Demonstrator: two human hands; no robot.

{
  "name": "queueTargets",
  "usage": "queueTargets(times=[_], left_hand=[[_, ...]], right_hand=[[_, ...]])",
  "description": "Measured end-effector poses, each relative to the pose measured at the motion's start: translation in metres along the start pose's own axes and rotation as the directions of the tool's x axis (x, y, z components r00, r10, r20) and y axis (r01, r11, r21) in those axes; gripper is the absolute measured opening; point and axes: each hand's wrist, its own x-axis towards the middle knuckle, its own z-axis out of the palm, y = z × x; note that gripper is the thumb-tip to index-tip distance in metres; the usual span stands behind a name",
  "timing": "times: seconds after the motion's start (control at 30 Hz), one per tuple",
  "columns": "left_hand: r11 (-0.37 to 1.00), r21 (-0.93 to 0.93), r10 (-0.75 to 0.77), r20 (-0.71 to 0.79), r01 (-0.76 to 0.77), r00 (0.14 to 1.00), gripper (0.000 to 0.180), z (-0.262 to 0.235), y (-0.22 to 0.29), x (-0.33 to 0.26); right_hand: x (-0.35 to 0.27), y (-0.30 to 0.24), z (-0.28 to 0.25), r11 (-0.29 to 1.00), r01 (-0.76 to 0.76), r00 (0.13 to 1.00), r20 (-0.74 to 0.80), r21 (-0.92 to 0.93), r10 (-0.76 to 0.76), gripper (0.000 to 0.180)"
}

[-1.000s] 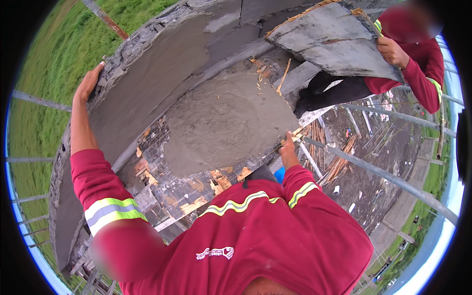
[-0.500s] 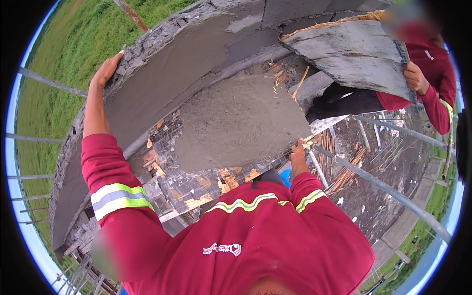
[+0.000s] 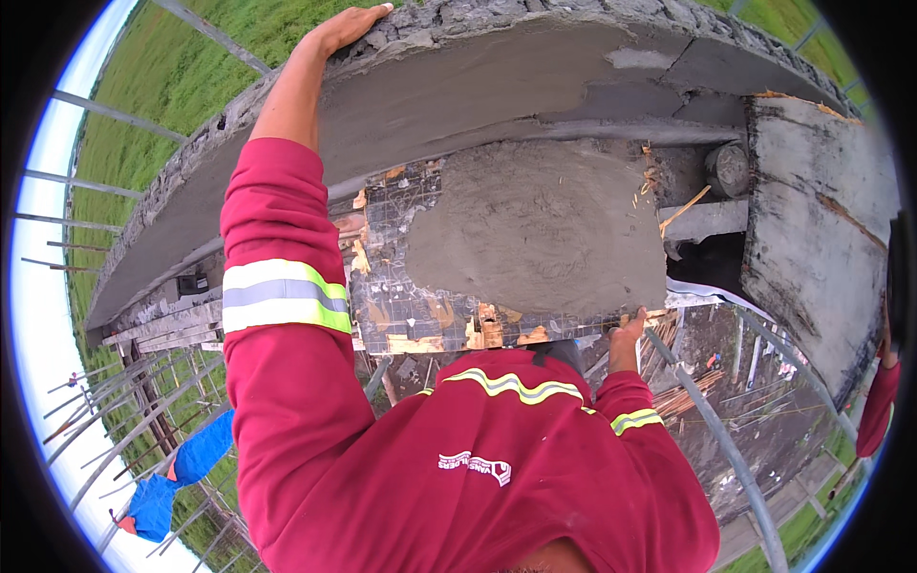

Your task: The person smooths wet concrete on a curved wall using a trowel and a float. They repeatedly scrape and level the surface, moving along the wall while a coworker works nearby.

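Two hands are in use, each on something different. The right hand [image 3: 628,331] grips the near edge of a board [image 3: 401,306], fingers curled over its rim with the thumb hidden, so it is clamped on that edge. The board is a dark gridded panel with splintered, pale wood showing along its near side, and it carries a broad heap of wet grey mortar [image 3: 540,229] that covers most of its right part. The board is held up against the foot of a wall [image 3: 497,86]. The left hand [image 3: 349,24] lies flat, fingers together and stretched out, on the rough top of that wall, pressing on it rather than closing round anything. The wall's face is smeared with fresh grey render. To the right stands a grey slab [image 3: 812,220] with frayed wooden edges, and another person's red sleeve [image 3: 877,406] shows at its far side. Steel scaffold tubes [image 3: 712,420] run below the board, with green grass [image 3: 162,115] far beneath on the left and scrap timber [image 3: 693,392] on the ground under the right hand.
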Motion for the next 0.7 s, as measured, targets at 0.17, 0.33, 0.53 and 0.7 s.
queueTargets(times=[0.17,0.33,0.53,0.7], left_hand=[[1.000,-0.004,-0.018,0.020,0.018,1.000,0.091,-0.004,0.012,-0.015],[0.994,-0.056,-0.094,-0.001,0.094,0.996,0.089,-0.009,0.023,-0.023],[0.973,-0.077,-0.218,0.019,0.219,0.976,0.087,-0.013,-0.001,-0.014],[0.995,-0.061,-0.077,0.042,0.079,0.996,0.072,-0.015,-0.042,-0.002]], right_hand=[[0.004,0.011,-0.007,0.998,0.026,1.000,-0.013,0.063,-0.025,0.089],[0.001,0.016,-0.006,0.995,0.072,0.984,-0.156,-0.067,-0.082,0.096],[-0.020,0.014,-0.002,0.990,0.098,0.990,-0.092,-0.103,-0.108,0.095],[-0.021,0.005,0.001,0.994,-0.049,0.994,-0.107,-0.094,0.039,0.087]])
